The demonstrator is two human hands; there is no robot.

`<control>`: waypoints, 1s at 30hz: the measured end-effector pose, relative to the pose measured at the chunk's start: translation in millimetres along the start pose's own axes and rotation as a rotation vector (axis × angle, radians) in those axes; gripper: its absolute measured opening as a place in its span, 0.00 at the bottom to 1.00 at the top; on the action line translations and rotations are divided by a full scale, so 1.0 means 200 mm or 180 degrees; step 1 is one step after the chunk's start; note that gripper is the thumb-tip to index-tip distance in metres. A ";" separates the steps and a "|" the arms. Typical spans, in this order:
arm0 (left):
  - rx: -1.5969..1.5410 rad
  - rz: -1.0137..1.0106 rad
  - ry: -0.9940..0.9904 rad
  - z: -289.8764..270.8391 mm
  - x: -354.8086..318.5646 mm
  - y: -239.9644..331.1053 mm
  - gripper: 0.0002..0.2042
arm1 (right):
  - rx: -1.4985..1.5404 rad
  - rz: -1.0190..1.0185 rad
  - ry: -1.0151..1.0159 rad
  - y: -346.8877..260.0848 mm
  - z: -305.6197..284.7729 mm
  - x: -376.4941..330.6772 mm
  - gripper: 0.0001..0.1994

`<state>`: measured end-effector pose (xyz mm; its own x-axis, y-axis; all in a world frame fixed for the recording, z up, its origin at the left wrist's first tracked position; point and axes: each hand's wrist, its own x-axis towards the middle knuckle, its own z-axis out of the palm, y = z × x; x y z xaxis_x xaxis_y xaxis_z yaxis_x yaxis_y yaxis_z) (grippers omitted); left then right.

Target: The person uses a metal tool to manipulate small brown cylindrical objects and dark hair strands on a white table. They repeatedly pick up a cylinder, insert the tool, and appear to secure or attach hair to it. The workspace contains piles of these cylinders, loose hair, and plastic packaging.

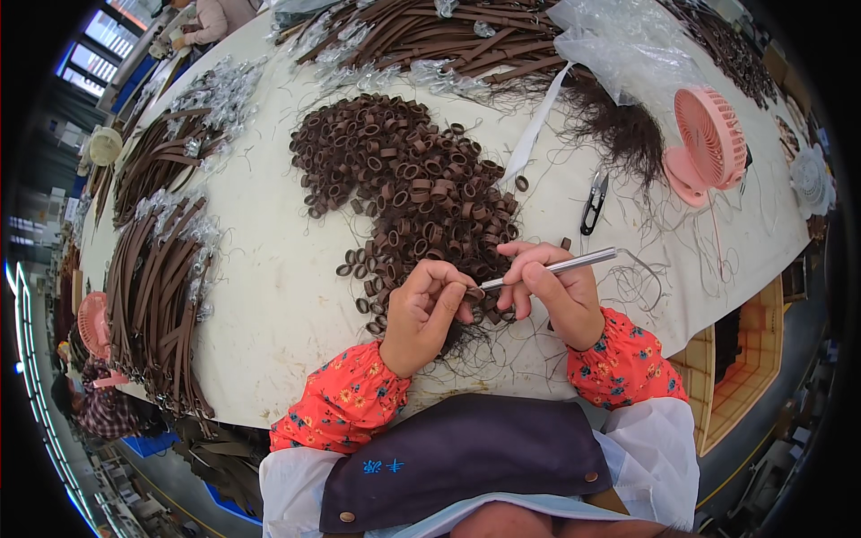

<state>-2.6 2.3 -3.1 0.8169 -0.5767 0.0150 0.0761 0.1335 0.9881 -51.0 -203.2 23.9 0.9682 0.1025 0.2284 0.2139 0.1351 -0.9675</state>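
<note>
The person's left hand (pixel 429 309) is curling closed, pinching a small brown leather loop (pixel 473 293) between fingertips just above the near edge of the pale worktop (pixel 269 269). The right hand (pixel 549 285) is gripping a slim metal tool (pixel 560 264) like a pen, its tip touching the loop. Just beyond both hands a big heap of brown loops (pixel 408 179) is spreading out. Black thread snips (pixel 594 203) are lying to the right, near a pink fan (pixel 707 143), and brown straps (pixel 157 278) are piling up at the left.
</note>
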 end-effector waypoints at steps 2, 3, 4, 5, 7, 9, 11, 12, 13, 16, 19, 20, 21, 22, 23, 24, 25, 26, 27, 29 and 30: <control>0.0005 0.0010 0.0012 0.00 0.00 0.01 0.04 | -0.0031 -0.0068 0.0026 0.00 0.00 0.00 0.12; -0.0017 0.0031 0.0009 0.00 0.00 0.00 0.04 | -0.0037 -0.0118 0.0056 0.00 0.00 0.00 0.11; -0.0038 0.0051 0.0008 0.00 0.00 0.00 0.04 | -0.0042 -0.0168 0.0085 0.00 0.01 0.00 0.11; -0.0059 0.0072 0.0008 0.00 0.00 0.00 0.04 | -0.0100 -0.0139 0.0171 0.00 0.02 0.00 0.09; 0.0015 0.0107 0.0023 0.01 0.00 0.00 0.04 | -0.0225 -0.0077 0.0364 0.01 0.03 -0.01 0.06; 0.0045 0.0092 0.0059 0.02 0.00 0.00 0.04 | -0.1295 -0.0555 0.0264 0.02 0.06 0.01 0.09; 0.0031 0.0026 0.0113 0.04 0.00 0.01 0.05 | -0.2080 -0.1031 0.0129 0.05 0.06 0.02 0.18; -0.0047 -0.0010 0.0085 0.03 0.00 0.00 0.05 | -0.2151 -0.1158 0.0134 0.06 0.07 0.02 0.17; -0.0125 -0.0046 0.0057 0.03 0.00 0.00 0.05 | -0.2222 -0.1286 0.0141 0.06 0.07 0.03 0.17; -0.0150 -0.0060 0.0038 0.03 0.00 -0.01 0.05 | -0.2212 -0.1318 0.0079 0.06 0.07 0.03 0.17; -0.0184 -0.0015 0.0056 0.02 0.01 -0.01 0.05 | -0.1602 -0.0710 0.0231 0.04 0.08 0.02 0.12; -0.0215 0.0002 0.0062 0.01 0.01 -0.01 0.05 | -0.1151 -0.0292 0.0425 0.02 0.10 0.00 0.10; -0.0159 -0.0022 0.0051 0.01 0.01 0.00 0.05 | -0.0692 0.0120 0.0609 0.01 0.10 -0.01 0.08; -0.0103 -0.0046 0.0040 0.01 0.01 0.01 0.04 | -0.0426 0.0018 0.0545 0.02 0.09 -0.01 0.07; -0.0047 -0.0070 0.0029 0.01 0.01 0.02 0.04 | -0.0159 -0.0085 0.0479 0.03 0.06 -0.01 0.08; -0.0019 -0.0075 0.0027 0.01 0.01 0.01 0.04 | 0.0102 -0.0182 0.0413 0.03 0.03 -0.01 0.10; 0.0011 -0.0080 0.0026 0.01 0.01 0.01 0.04 | 0.0247 0.0049 0.0306 0.01 0.02 -0.02 0.12; 0.0041 -0.0086 0.0026 0.01 0.01 0.01 0.04 | 0.0192 -0.0031 0.0235 0.01 0.01 -0.02 0.12; 0.0042 -0.0066 0.0026 0.01 0.01 0.01 0.04 | 0.0134 -0.0111 0.0174 0.01 0.01 -0.01 0.12; 0.0046 -0.0027 0.0028 0.01 0.01 0.00 0.05 | 0.0058 -0.0165 0.0100 0.00 0.01 -0.01 0.11; 0.0029 -0.0026 0.0034 0.01 0.01 0.00 0.05 | 0.0045 -0.0137 0.0084 0.00 0.01 -0.01 0.11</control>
<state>-1.3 -0.2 -2.6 0.8223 -0.5690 0.0053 0.0776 0.1214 0.9896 -53.2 -201.3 23.9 0.9612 0.0701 0.2668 0.2539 0.1529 -0.9551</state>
